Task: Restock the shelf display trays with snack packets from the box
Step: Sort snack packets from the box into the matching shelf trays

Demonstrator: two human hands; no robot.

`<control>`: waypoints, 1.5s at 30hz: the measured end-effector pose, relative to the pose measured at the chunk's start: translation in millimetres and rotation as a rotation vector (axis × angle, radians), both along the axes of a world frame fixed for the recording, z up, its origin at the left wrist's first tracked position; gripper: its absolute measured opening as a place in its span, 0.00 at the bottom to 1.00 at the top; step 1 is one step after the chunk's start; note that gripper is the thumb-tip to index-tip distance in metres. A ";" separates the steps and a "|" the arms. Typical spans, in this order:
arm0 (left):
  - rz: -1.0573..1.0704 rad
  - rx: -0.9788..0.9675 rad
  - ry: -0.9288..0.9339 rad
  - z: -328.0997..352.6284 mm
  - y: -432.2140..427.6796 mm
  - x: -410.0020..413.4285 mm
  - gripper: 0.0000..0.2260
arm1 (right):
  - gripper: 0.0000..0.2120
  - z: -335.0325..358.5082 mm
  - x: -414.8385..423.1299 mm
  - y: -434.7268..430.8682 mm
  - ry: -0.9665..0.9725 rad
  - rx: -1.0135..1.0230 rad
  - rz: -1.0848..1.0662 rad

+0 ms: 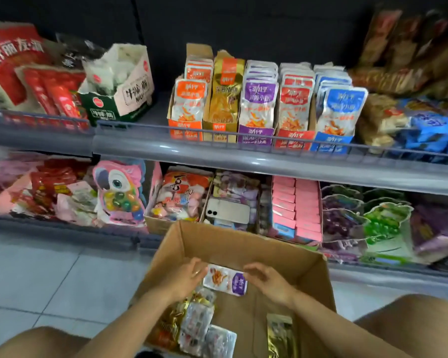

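A brown cardboard box stands open on the floor below me. Inside it, my left hand and my right hand hold a purple-and-white snack packet by its two ends, fingers curled at its edges. More packets lie in the box at the lower left, and a gold one at the lower right. On the upper shelf stand display trays in a row: orange, gold, purple, red and blue.
A grey shelf rail runs across in front of the trays. A green-and-white carton and red bags sit to the left. The lower shelf holds candy bags, pink boxes and a white phone. Grey tiled floor lies to the left.
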State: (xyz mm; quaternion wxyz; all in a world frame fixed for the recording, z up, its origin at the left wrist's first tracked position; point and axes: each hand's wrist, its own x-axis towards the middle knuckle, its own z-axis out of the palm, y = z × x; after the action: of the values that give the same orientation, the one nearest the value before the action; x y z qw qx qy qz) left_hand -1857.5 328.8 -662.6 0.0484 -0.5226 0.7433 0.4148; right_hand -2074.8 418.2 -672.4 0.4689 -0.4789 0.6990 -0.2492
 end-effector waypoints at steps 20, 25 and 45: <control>0.273 0.224 0.153 -92.9 -20.7 -48.6 0.18 | 0.10 -82.7 14.7 -20.9 -0.475 0.288 -0.674; 0.376 0.414 0.285 -63.5 -24.4 -43.6 0.10 | 0.11 -49.7 13.4 -22.5 -0.592 0.271 -0.587; 0.547 0.177 1.012 174.7 -28.4 -61.1 0.10 | 0.09 182.4 -6.6 -48.8 -0.772 -0.284 -0.400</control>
State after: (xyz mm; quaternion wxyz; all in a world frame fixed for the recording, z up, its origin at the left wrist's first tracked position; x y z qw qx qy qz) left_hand -1918.6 300.4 -487.9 -0.3782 -0.4261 0.4744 0.6710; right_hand -2081.4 369.4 -490.0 0.5676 -0.2660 0.5107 -0.5884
